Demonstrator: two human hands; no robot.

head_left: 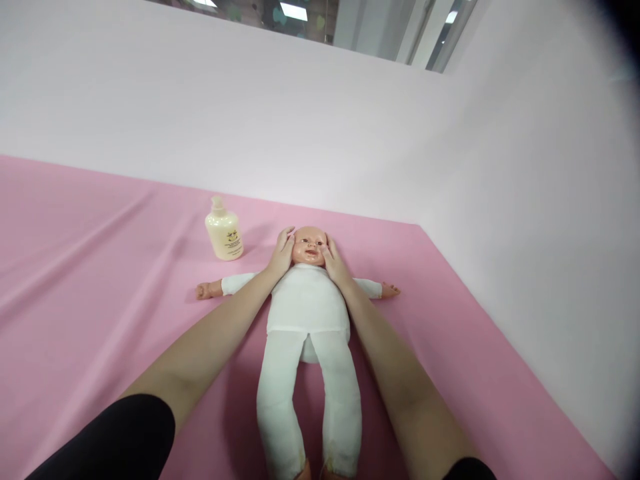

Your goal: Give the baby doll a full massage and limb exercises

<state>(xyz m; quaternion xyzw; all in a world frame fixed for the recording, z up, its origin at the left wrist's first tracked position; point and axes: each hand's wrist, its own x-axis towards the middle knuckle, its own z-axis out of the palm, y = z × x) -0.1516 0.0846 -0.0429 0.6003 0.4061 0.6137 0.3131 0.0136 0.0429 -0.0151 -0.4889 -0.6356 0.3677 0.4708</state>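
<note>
A pink sheet (100,280) covers the flat surface, which runs back to plain white walls. Nearest, a baby doll (307,313) in a white suit lies on its back, legs toward the person and arms flung out sideways, so its face is turned up and easy to reach. Both bare forearms stretch along its body. The left hand (281,253) and right hand (334,261) cup the doll's cheeks, fingers loosely spread and laid flat against the head, pinching nothing. Just beyond the left hand stands a cream pump bottle (224,231), upright and untouched.
</note>
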